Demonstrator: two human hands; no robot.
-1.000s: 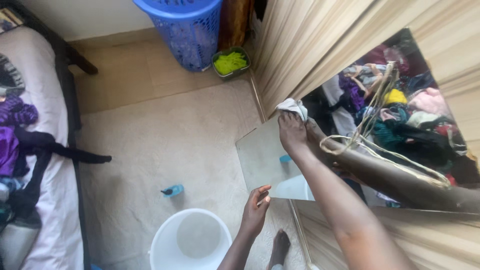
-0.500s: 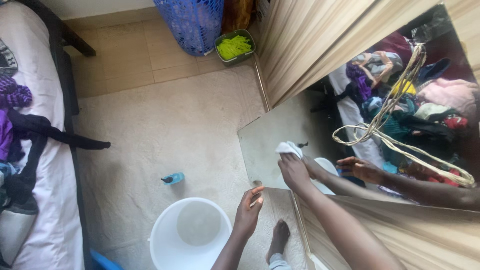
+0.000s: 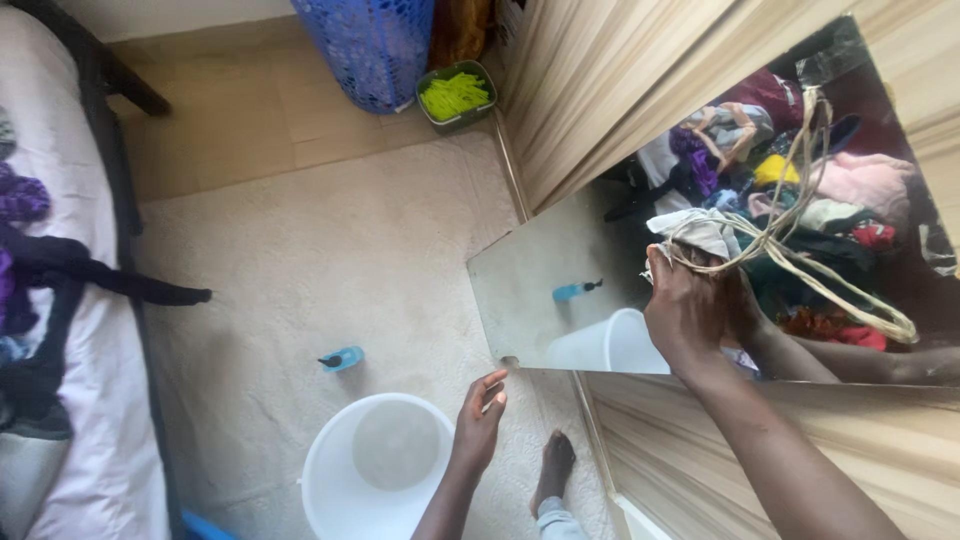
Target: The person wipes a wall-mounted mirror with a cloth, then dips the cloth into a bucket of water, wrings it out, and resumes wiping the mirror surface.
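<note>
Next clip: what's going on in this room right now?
A person is wiping a mirror set in a pale wooden wardrobe door. The right hand presses a white cloth against the glass, while the left hand rests its fingertips at the mirror's lower corner. A white plastic bucket of water and a small blue bottle sit on the cream carpet below.

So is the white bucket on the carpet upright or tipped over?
Upright. The white bucket stands on the carpet with its round opening facing up, and some clear water shows at the bottom.
</note>
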